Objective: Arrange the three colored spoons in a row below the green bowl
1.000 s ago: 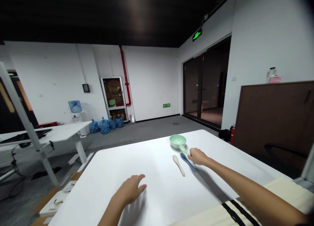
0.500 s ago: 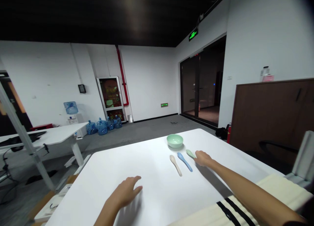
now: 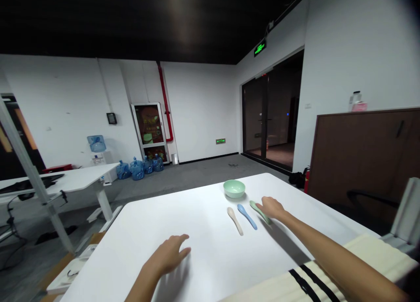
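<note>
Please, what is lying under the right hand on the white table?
A pale green spoon lies under the right hand on the white table. Its two ends show, but the hand covers its middle, so that part cannot be seen.

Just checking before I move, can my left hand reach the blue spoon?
Probably yes: the left hand has open table toward the blue spoon, though the beige spoon lies just before it.
</note>
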Available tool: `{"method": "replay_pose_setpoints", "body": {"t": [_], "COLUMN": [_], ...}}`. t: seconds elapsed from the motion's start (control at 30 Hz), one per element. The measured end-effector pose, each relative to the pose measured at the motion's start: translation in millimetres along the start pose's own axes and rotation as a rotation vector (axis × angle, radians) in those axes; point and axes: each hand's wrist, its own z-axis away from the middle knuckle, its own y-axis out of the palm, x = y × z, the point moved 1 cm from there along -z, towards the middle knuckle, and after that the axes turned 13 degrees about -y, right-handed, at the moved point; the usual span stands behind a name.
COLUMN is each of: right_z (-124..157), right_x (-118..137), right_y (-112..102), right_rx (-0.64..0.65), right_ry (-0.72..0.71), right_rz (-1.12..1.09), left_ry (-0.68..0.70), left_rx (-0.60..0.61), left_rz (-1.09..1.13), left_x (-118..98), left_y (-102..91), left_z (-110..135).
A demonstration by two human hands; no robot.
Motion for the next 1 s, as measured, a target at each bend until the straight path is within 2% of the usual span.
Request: {"method": "replay_pose_setpoints", "body": {"t": [0.13,0.23,0.37,0.53,0.7,1.0], "right_z": [13,27,46,54,54,43], "right_x": [26,43,50,43,43,39], "right_y": [-33,-43,-27,-2,-2,-1], "right_rx": [-0.136,-0.228,-0.272,-0.133,-0.101,-0.17], "right_ry": [-0.057,-0.167,-0.267,-0.263,-0.251,-0.225], "right_rz": [-0.02,-0.079,-0.093,-0.095,-0.103,-0.158], "left_ry": [0.005,0.015,0.034,0.034,0.045,0.031], "left_rx": [-0.005,-0.017,-0.04,-0.064,-0.08,-0.061], "left_rz": [-0.005,-0.002,-0.005,0.0,-0.003,0.005], "left_x": [-1,0,2,5,6,6], "left_y": [-1.1,-0.7,1.0,1.2,-1.5,-1.0], "left_z": [1,1,-1,-3,-1,-5]}}
